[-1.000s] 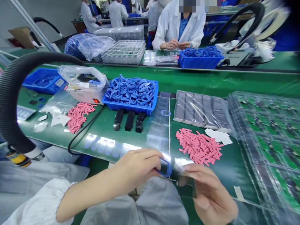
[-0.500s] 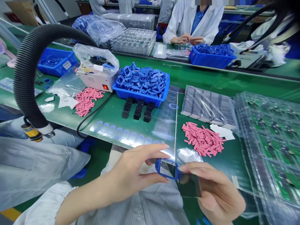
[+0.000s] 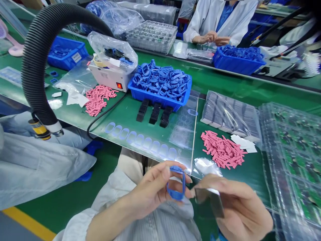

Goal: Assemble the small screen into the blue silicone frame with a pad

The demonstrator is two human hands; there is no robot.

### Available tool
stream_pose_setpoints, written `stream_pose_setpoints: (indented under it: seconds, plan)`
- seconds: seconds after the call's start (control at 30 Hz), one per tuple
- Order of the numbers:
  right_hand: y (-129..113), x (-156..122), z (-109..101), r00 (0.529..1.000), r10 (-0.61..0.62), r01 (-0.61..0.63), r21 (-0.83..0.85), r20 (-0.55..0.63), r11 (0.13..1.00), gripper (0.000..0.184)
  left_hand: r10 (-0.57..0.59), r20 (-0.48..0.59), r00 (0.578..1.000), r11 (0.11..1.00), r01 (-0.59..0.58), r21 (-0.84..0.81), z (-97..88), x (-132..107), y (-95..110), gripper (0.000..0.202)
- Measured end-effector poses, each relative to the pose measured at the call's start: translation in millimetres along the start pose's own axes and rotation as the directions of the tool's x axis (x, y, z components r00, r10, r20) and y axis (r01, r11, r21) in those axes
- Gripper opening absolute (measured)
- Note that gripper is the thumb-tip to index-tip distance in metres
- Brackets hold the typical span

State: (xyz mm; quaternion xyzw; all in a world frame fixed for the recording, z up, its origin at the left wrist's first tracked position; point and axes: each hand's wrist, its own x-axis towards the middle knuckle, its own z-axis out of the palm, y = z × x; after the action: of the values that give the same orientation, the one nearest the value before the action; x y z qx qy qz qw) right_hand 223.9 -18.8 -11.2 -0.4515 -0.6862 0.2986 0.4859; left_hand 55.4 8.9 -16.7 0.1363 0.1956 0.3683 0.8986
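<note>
**Blue plastic frame (image 3: 175, 194) held in the left hand (image 3: 152, 190), dark glassy square (image 3: 209, 202) held in the right hand (image 3: 240, 207); hands apart.**

The frame is pinched between fingers and thumb, its long axis roughly upright, while the tilted square is gripped by the right hand, its edge just beside the frame across a narrow gap. Ahead of the hands, a clear plastic sheet (image 3: 150, 144) with oval hollows overhangs the edge of the green table (image 3: 225, 87). To the right lie white film (image 3: 207, 166), pink strips (image 3: 222, 149) and a clear tray of green circuit boards (image 3: 293, 157). Open room is left below the hands, above the lap.
</note>
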Motion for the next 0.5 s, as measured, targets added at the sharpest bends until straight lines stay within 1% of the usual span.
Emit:
stream_pose_setpoints:
  seconds: [0.07,0.1,0.17,0.27,0.3,0.37,0.4,0.5]
  plan:
    - [2.2,10.0,-4.3,0.986,-0.157,0.157,0.005,0.047,0.988,0.037,0.014,-0.044,0.999,1.0,-0.014,0.006,-0.5,0.2,0.9,0.032]
    - [2.4,15.4,-6.2,0.972,-0.213,0.216,-0.025,0.097,0.976,0.039,0.022,-0.071,0.997,1.0,-0.02,0.019,-0.4,0.4,2.1,0.033]
    - [0.5,25.6,-8.7,0.948,-0.254,0.282,-0.137,0.19,0.95,0.038,0.018,-0.127,0.992,0.998,-0.01,0.065,0.9,1.1,4.9,0.035]
    - [-5.6,37.4,-9.1,0.906,-0.349,0.408,-0.267,0.24,0.873,0.026,-0.029,-0.215,0.976,0.993,0.053,0.104,6.2,2.4,7.6,0.049]
    - [-7.4,40.2,-8.6,0.888,-0.38,0.447,-0.294,0.258,0.845,0.023,-0.03,-0.238,0.971,0.993,0.057,0.107,8.4,2.8,7.8,0.055]
    - [-9.5,44.2,-7.3,0.861,-0.408,0.496,-0.325,0.303,0.805,0.02,0.007,-0.281,0.96,0.99,0.034,0.14,12.6,3.0,7.4,0.065]
    - [-9.7,45.3,-6.6,0.855,-0.408,0.504,-0.333,0.32,0.797,0.021,0.034,-0.29,0.956,0.985,0.017,0.172,14.3,2.8,7.1,0.069]
    - [-8.2,46.2,-5.7,0.846,-0.403,0.514,-0.336,0.349,0.789,0.021,0.061,-0.257,0.965,0.967,0.006,0.253,17.2,1.0,6.3,0.08]
